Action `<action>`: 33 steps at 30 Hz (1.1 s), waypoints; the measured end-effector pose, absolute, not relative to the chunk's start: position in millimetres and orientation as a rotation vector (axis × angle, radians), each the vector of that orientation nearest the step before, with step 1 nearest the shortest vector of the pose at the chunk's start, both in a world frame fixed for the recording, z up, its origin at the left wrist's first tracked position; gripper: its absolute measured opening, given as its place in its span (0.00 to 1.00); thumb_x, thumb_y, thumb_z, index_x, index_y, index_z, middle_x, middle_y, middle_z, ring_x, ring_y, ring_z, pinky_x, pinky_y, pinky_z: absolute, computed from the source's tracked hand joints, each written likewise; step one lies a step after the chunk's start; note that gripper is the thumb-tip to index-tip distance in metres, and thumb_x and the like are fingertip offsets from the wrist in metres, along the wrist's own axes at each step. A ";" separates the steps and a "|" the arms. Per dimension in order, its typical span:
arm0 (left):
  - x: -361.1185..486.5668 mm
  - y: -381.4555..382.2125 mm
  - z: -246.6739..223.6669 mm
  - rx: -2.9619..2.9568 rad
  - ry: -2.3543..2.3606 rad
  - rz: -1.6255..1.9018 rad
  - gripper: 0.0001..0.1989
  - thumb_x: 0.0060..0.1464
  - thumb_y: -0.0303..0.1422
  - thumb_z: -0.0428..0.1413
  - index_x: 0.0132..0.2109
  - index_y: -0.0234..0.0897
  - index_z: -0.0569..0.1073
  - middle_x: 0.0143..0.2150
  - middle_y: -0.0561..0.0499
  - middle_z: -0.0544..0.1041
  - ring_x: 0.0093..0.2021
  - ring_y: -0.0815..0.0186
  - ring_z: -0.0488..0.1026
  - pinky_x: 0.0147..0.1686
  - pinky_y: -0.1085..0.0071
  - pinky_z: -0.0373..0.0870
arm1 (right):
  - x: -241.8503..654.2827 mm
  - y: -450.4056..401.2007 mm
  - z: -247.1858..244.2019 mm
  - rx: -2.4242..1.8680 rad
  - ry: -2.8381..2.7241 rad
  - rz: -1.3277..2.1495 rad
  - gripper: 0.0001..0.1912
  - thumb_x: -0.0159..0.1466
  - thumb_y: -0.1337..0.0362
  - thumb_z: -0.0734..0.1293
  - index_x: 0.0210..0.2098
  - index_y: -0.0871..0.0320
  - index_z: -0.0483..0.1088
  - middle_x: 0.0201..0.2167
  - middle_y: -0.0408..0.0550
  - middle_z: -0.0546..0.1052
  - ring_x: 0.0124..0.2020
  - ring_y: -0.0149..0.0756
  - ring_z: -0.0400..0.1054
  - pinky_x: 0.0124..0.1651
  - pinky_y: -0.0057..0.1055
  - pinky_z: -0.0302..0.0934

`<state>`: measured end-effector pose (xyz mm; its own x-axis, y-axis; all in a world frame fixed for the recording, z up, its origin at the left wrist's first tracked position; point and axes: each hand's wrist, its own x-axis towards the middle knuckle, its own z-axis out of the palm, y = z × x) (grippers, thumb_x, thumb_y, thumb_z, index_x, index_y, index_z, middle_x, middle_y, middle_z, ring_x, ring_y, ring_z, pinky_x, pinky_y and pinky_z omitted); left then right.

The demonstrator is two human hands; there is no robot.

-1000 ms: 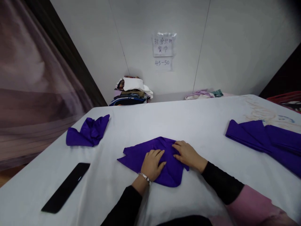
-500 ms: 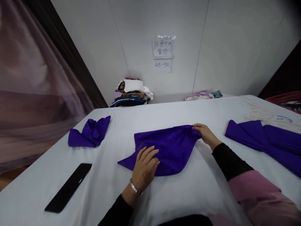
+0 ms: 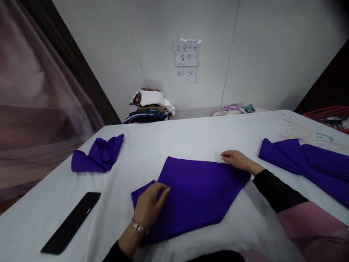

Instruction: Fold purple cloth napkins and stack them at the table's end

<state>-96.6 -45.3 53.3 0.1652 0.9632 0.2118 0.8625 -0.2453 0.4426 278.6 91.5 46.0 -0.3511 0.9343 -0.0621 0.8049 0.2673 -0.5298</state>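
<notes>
A purple cloth [image 3: 196,193] lies spread in the middle of the white table, with a small corner sticking out at its left. My left hand [image 3: 151,203] rests over the cloth's left part, thumb and fingers apart, with nothing seen between them. At the cloth's upper right edge is my right hand [image 3: 236,159]; its fingers reach past the edge, thumb and index slightly apart, and no cloth shows between them.
A crumpled purple cloth [image 3: 102,154] and a black phone-like slab [image 3: 72,222] lie at the left. Folded purple cloths [image 3: 308,160] are at the right. Behind the white table [image 3: 196,136] stand a clothes pile [image 3: 149,105] and a wall sign [image 3: 187,56].
The middle cloth has turned and spread wider toward me. My left hand has moved left and down; my right hand has let go of the cloth's corner and shifted slightly down.
</notes>
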 end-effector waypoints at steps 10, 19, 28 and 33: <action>-102.2 12.3 32.9 1.879 2.134 0.310 0.09 0.51 0.34 0.52 0.40 0.37 0.72 0.37 0.47 0.75 0.37 0.61 0.72 0.35 0.68 0.63 | 214.4 82.4 34.4 -1.474 -2.641 0.361 0.10 0.60 0.70 0.59 0.35 0.59 0.72 0.36 0.51 0.75 0.37 0.37 0.68 0.40 0.29 0.58; -99.6 7.2 47.6 1.813 2.107 0.588 0.06 0.51 0.35 0.51 0.29 0.40 0.65 0.30 0.53 0.73 0.31 0.66 0.70 0.32 0.70 0.63 | 227.9 75.9 42.8 -1.272 -2.461 0.243 0.12 0.64 0.66 0.56 0.35 0.57 0.71 0.35 0.50 0.74 0.39 0.38 0.66 0.43 0.34 0.61; -44.3 -30.4 82.7 2.095 1.546 0.900 0.03 0.54 0.33 0.50 0.32 0.43 0.64 0.45 0.52 0.77 0.41 0.62 0.74 0.40 0.64 0.68 | 191.0 40.0 70.1 -0.856 -2.360 0.595 0.31 0.62 0.61 0.63 0.62 0.49 0.50 0.60 0.51 0.60 0.60 0.41 0.54 0.60 0.46 0.51; -28.0 -45.9 85.2 2.006 1.427 0.897 0.03 0.54 0.32 0.50 0.31 0.45 0.63 0.47 0.52 0.76 0.42 0.60 0.74 0.40 0.60 0.69 | 170.1 28.8 71.1 -0.683 -2.289 0.620 0.24 0.62 0.64 0.63 0.57 0.51 0.58 0.49 0.51 0.70 0.52 0.39 0.62 0.53 0.44 0.59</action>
